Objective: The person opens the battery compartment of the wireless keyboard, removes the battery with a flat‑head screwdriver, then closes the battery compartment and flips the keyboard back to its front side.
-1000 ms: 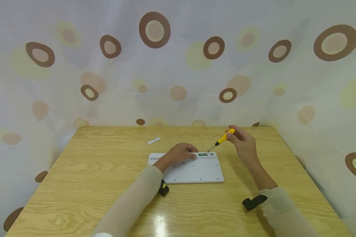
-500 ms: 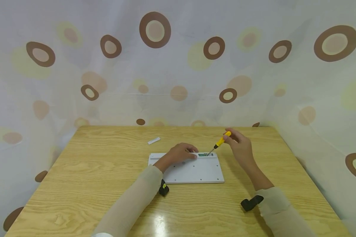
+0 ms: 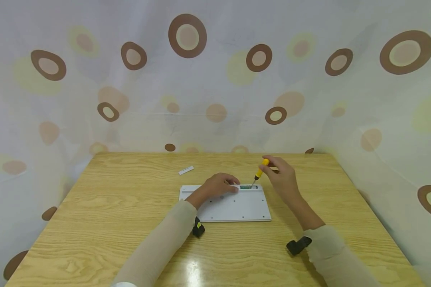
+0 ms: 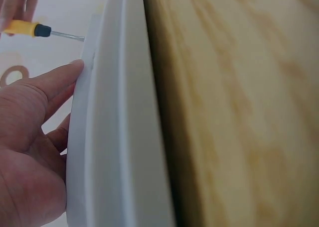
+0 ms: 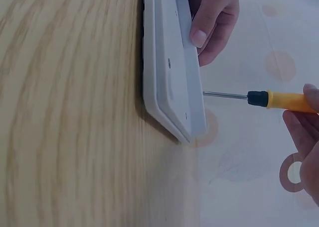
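Note:
A white keyboard lies face down on the wooden table, small screws dotting its back. At its far right edge an open battery compartment shows something green inside, too small to make out. My left hand grips the raised far edge beside this opening, thumb on the back and fingers over the far side. In my right hand I hold a screwdriver by its yellow handle, its metal shaft angled down with the tip at the compartment. Both wrist views hide the tip's exact contact behind the keyboard edge.
A small white cover strip lies on the table behind the keyboard, to the left. The wooden table reaches a patterned curtain at the back and sides. Black wrist cameras are strapped to both sleeves.
My right hand has moved left with the screwdriver, which now stands steeper, its tip going from the compartment's far rim into the opening. The left hand and the keyboard have stayed put.

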`<state>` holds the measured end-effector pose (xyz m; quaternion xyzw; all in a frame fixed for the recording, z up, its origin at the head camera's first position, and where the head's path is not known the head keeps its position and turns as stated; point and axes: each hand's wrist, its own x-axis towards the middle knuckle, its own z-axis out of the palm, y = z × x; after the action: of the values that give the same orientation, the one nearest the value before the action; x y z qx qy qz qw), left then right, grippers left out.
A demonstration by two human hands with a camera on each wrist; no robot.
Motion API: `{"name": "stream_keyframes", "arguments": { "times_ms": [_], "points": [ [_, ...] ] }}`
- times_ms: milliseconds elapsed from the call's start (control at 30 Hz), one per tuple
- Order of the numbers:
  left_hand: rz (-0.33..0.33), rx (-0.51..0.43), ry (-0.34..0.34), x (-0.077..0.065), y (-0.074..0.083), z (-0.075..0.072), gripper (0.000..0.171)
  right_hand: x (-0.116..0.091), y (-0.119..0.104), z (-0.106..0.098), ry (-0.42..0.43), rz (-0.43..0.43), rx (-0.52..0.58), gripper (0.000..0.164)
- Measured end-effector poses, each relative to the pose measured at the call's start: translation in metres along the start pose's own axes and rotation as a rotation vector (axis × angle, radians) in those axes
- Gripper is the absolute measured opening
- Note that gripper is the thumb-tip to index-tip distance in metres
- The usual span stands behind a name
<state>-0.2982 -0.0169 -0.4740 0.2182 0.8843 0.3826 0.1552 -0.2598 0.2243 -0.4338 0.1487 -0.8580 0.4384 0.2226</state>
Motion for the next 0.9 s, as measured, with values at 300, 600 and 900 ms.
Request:
{"name": "stream_keyframes", "arguments": {
  "times_ms": [300, 600, 900],
  "points": [
    [0.009, 0.017, -0.006, 0.002, 0.0, 0.001, 0.028, 0.0, -0.007, 0.005, -0.086, 0.096, -0.01, 0.037],
    [0.006, 0.011, -0.011, 0.004, -0.003, 0.001, 0.029, -0.019, 0.014, 0.0, 0.079, 0.434, 0.46, 0.044],
    [0.016, -0.008, -0.006, 0.004, -0.004, 0.002, 0.028, -0.028, 0.027, -0.003, 0.148, 0.61, 0.652, 0.036]
  ]
}}
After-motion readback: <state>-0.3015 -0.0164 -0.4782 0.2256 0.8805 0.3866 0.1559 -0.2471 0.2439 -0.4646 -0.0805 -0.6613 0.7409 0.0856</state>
